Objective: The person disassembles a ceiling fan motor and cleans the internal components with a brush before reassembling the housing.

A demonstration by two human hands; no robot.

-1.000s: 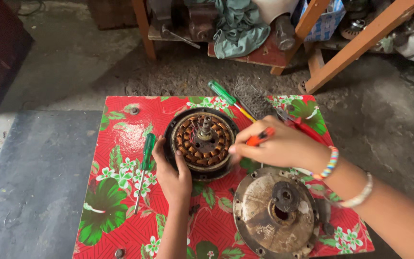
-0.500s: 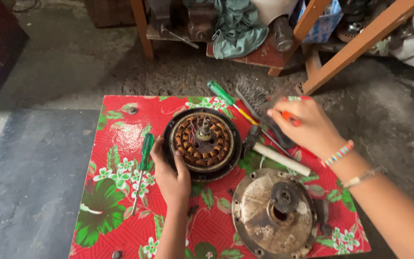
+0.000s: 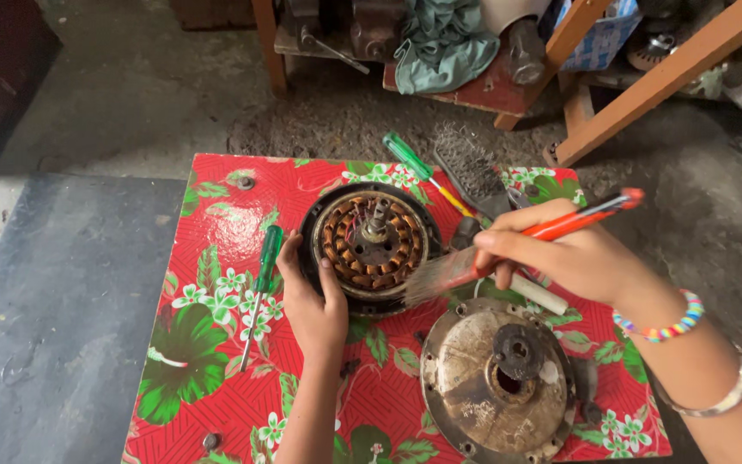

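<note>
A round motor stator (image 3: pixel 373 243) with copper windings sits in its black housing on a red floral tabletop (image 3: pixel 216 378). My left hand (image 3: pixel 313 302) grips the housing's near-left rim. My right hand (image 3: pixel 560 251) holds a red-handled paintbrush (image 3: pixel 508 254), with its bristles at the stator's right edge. A rusty round motor cover (image 3: pixel 495 387) lies near me, below my right hand.
A green-handled screwdriver (image 3: pixel 259 283) lies left of the stator. Another green screwdriver (image 3: pixel 422 172) and a wire brush (image 3: pixel 471 167) lie at the far edge. A white cylinder (image 3: pixel 538 295) rests under my right hand. A dark bench (image 3: pixel 45 292) is on the left, wooden frames and clutter behind.
My right hand came back from the far right side holding the red-handled brush and brought its bristles to the stator's right edge. My left hand stayed on the housing.
</note>
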